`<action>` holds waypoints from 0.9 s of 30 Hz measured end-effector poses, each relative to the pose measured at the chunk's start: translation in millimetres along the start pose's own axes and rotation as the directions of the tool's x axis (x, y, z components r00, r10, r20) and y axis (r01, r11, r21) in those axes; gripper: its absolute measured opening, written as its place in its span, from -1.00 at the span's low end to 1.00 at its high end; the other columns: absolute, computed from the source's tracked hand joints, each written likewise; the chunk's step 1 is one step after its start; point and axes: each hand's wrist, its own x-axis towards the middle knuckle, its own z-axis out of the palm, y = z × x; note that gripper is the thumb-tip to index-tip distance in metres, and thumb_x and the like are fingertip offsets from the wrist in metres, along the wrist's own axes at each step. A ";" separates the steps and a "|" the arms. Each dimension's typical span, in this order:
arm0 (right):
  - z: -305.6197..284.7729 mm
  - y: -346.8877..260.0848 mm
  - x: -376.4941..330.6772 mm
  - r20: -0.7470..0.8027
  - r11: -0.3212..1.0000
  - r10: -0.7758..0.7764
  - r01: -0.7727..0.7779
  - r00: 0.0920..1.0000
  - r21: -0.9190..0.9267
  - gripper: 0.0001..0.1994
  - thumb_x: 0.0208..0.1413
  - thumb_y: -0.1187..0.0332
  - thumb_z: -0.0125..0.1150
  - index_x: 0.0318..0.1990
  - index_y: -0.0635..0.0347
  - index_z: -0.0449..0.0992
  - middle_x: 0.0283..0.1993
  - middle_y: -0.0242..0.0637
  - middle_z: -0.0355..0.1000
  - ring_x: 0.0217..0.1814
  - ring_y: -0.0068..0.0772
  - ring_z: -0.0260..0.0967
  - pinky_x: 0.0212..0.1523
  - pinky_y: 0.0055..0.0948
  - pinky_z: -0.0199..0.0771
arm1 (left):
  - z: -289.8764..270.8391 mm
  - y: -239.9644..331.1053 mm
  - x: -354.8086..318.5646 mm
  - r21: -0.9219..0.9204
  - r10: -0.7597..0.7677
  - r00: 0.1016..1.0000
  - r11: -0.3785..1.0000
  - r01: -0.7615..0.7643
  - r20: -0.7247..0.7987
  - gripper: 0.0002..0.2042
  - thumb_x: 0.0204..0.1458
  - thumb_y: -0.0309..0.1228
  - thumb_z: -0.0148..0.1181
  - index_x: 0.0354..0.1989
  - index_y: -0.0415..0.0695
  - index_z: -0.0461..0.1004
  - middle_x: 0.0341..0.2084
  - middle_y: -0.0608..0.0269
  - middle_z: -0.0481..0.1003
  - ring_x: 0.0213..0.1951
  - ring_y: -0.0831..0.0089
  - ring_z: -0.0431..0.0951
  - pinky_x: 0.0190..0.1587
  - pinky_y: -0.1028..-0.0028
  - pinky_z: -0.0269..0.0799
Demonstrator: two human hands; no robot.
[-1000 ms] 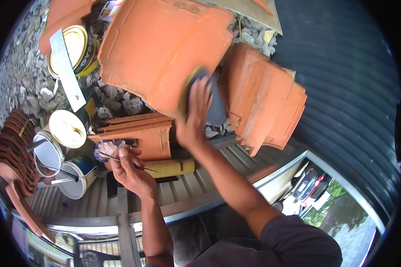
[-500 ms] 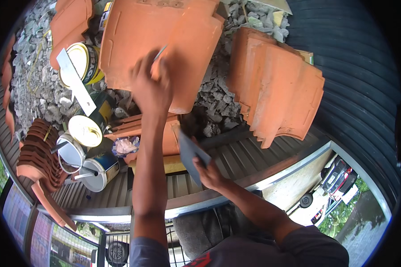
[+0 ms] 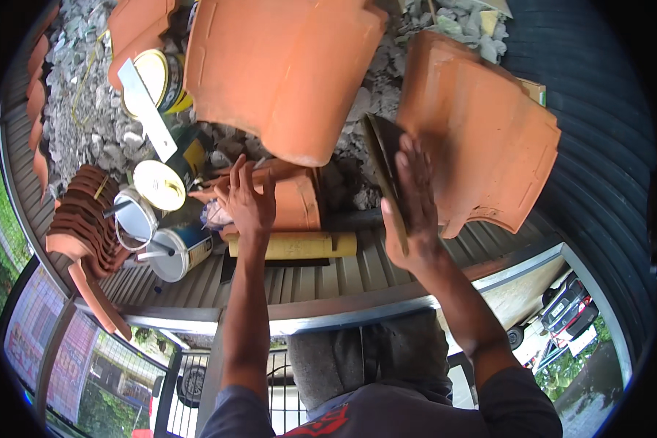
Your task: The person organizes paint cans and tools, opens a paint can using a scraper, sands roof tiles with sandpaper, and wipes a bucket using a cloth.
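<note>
My left hand (image 3: 251,206) hangs with fingers spread above a small stack of orange clay roof tiles (image 3: 299,201), beside a crumpled plastic bag (image 3: 217,217) partly hidden by the fingers. Nothing shows in its grasp. My right hand (image 3: 418,212) grips a thin, flat, dark board (image 3: 376,157) on edge, thumb on one side and fingers on the other. It is held in front of a stack of large roof tiles (image 3: 489,139). A wide orange roof tile (image 3: 281,73) lies on the rubble beyond both hands.
Paint cans (image 3: 186,252) stand at the left, a pale flat strip (image 3: 147,109) resting across some. Several stacked tiles (image 3: 87,219) sit farther left. Grey rubble (image 3: 98,139) spreads behind. A yellow tube (image 3: 292,246) lies near the metal roof edge (image 3: 343,314); ground and vehicles show below.
My left hand has drawn back from the wide tile and opened; the slim pointed tool it held is out of sight. My right hand has raised the board and moved it right.
</note>
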 end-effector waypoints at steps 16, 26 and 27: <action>125.0 -77.3 203.4 0.868 0.618 0.095 0.654 0.487 -0.435 -0.67 0.09 0.26 0.18 -0.04 0.23 0.62 0.13 -0.13 0.54 0.29 -0.07 0.38 0.42 0.08 0.10 | -90.7 37.5 -169.8 -0.185 -0.329 0.933 0.917 0.352 0.147 -0.75 0.01 -0.48 0.29 -0.09 -0.06 0.58 -0.22 0.30 0.61 -0.13 0.23 0.49 -0.11 0.22 0.29; 156.4 -48.8 176.1 0.964 0.477 -0.132 0.867 0.231 -0.143 -0.49 0.08 0.30 0.22 0.25 0.00 0.48 0.46 -0.30 0.27 0.54 -0.23 0.12 0.54 0.07 -0.03 | -105.0 11.6 -213.4 -0.127 -0.240 0.971 0.963 0.239 0.002 -0.69 -0.12 -0.49 0.33 -0.13 -0.08 0.58 -0.27 0.36 0.60 -0.24 0.29 0.51 -0.21 0.28 0.30; 163.5 -49.8 175.6 0.963 0.455 -0.131 0.877 0.236 -0.153 -0.47 0.12 0.29 0.17 0.30 0.03 0.43 0.49 -0.31 0.23 0.56 -0.26 0.08 0.54 0.07 -0.05 | -105.3 10.5 -214.2 -0.104 -0.225 0.974 0.970 0.220 -0.036 -0.70 -0.13 -0.49 0.33 -0.14 -0.07 0.58 -0.28 0.36 0.60 -0.25 0.30 0.51 -0.22 0.28 0.30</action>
